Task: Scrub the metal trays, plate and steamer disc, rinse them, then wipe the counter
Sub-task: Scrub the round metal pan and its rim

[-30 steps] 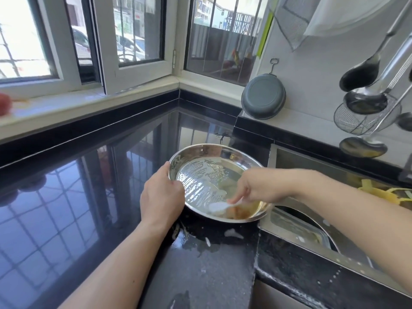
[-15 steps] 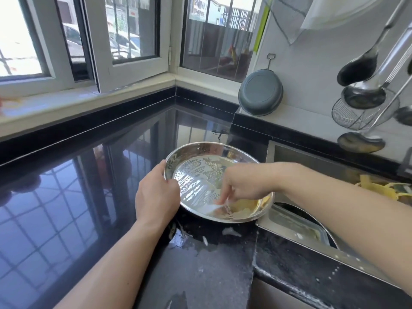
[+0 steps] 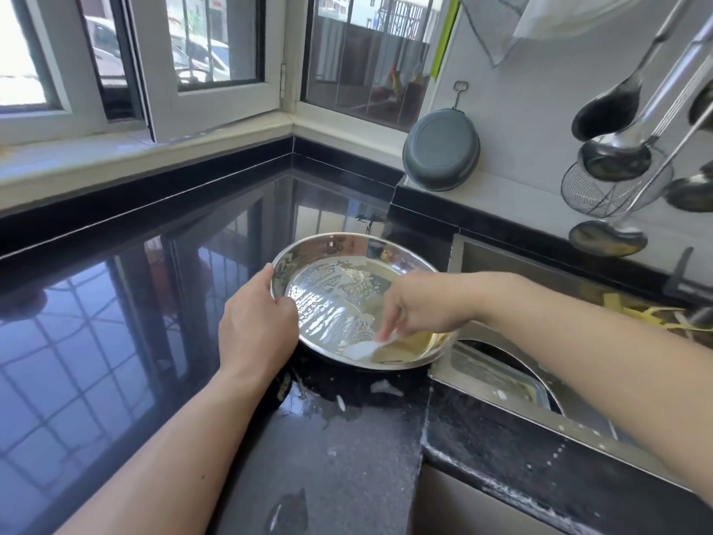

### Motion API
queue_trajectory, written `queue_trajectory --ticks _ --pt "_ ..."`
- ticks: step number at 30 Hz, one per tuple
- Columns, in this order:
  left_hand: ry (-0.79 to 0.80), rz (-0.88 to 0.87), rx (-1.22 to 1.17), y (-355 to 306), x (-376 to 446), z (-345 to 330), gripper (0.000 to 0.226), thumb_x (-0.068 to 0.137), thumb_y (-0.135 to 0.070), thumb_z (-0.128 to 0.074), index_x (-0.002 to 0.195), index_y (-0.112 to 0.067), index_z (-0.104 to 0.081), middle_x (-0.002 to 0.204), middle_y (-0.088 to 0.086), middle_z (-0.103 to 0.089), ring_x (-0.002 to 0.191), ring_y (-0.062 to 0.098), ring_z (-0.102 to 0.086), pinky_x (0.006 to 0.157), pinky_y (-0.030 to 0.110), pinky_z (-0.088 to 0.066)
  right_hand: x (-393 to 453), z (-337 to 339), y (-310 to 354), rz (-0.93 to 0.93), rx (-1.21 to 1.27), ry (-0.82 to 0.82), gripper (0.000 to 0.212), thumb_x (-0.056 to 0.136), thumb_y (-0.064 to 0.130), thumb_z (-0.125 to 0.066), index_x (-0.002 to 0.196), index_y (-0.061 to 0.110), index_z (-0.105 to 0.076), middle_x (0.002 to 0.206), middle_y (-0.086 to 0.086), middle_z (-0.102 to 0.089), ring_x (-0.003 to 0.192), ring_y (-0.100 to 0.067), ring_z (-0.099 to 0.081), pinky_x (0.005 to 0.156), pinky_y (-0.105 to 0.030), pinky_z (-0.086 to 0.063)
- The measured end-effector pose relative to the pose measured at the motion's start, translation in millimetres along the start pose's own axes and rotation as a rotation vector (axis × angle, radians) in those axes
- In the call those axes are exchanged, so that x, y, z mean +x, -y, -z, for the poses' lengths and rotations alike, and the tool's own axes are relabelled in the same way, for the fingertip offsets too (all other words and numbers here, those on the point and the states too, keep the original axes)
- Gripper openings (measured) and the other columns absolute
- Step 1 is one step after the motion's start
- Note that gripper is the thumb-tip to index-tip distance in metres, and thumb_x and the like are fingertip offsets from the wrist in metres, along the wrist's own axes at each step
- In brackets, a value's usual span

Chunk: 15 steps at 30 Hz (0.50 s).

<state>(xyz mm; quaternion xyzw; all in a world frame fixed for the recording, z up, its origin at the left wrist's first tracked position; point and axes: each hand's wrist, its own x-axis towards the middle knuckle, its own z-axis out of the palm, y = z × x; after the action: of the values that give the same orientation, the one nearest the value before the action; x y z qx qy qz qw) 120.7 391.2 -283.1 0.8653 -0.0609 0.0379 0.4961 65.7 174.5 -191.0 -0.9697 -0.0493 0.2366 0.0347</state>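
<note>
The right hand (image 3: 422, 308) hides whatever its fingertips pinch except a blurred white tip, the ladles (image 3: 613, 156) are cut off at the right edge, and the sink (image 3: 497, 374) interior lies mostly behind the forearm.

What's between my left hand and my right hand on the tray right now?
In the head view, only the soapy floor of the metal tray lies between the left hand on its rim and the right hand.
</note>
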Motion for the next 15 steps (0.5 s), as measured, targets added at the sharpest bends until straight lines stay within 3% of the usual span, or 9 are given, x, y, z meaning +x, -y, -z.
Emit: queue_trajectory --ticks 4,7,9,11,13,15 --pt "0.0 -0.013 -0.003 -1 0 -1 0.051 0.088 -0.012 -0.046 0.133 -0.027 -0.063 0.123 0.001 -0.071 0.106 0.028 -0.061 0.082 0.039 -0.046 6 11 -36 -0.144 -0.171 -0.157 0.036 0.098 0.008 -0.061 0.119 0.034 -0.075 0.115 0.007 -0.072 0.096 -0.015 -0.065 0.091 -0.037 -0.056" --pt "-0.002 -0.015 0.004 0 0 -1 0.053 0.089 -0.013 -0.045 0.138 -0.028 -0.061 0.129 -0.001 -0.07 0.111 0.029 -0.061 0.089 0.042 -0.05 -2 2 -43 -0.106 -0.135 -0.113 0.031 0.099 0.013 -0.063 0.118 0.033 -0.075 0.093 0.012 -0.069 0.087 -0.013 -0.065 0.086 -0.036 -0.057" --pt "-0.007 -0.006 0.0 0 1 -3 0.053 0.089 -0.014 -0.045 0.138 -0.028 -0.06 0.125 0.0 -0.071 0.105 0.027 -0.062 0.082 0.039 -0.048 -10 -9 -34 -0.023 -0.111 -0.035 0.027 0.099 0.017 -0.065 0.117 0.035 -0.075 0.087 0.01 -0.068 0.079 -0.009 -0.062 0.08 -0.029 -0.055" --pt "-0.006 0.001 0.013 -1 2 -3 0.053 0.09 -0.013 -0.044 0.139 -0.026 -0.059 0.119 0.001 -0.072 0.094 0.023 -0.06 0.073 0.035 -0.042 -9 -5 -43 -0.051 -0.155 -0.066 0.028 0.099 0.018 -0.064 0.117 0.036 -0.075 0.089 0.007 -0.068 0.084 -0.015 -0.063 0.081 -0.03 -0.054" --pt "-0.005 0.01 0.027 -1 1 -3 0.052 0.09 -0.012 -0.044 0.139 -0.022 -0.059 0.115 0.004 -0.072 0.083 0.019 -0.056 0.065 0.032 -0.038 -12 -1 -56 -0.15 -0.205 -0.115 0.032 0.099 0.013 -0.062 0.119 0.034 -0.075 0.089 0.015 -0.061 0.094 -0.017 -0.064 0.087 -0.032 -0.054" --pt "-0.002 0.005 0.015 0 0 -2 0.05 0.09 -0.012 -0.045 0.137 -0.022 -0.061 0.117 0.003 -0.072 0.088 0.021 -0.058 0.068 0.033 -0.04 -16 -4 -57 -0.13 -0.19 -0.105 0.032 0.1 0.012 -0.061 0.12 0.034 -0.075 0.089 0.018 -0.056 0.095 -0.015 -0.062 0.087 -0.029 -0.053"
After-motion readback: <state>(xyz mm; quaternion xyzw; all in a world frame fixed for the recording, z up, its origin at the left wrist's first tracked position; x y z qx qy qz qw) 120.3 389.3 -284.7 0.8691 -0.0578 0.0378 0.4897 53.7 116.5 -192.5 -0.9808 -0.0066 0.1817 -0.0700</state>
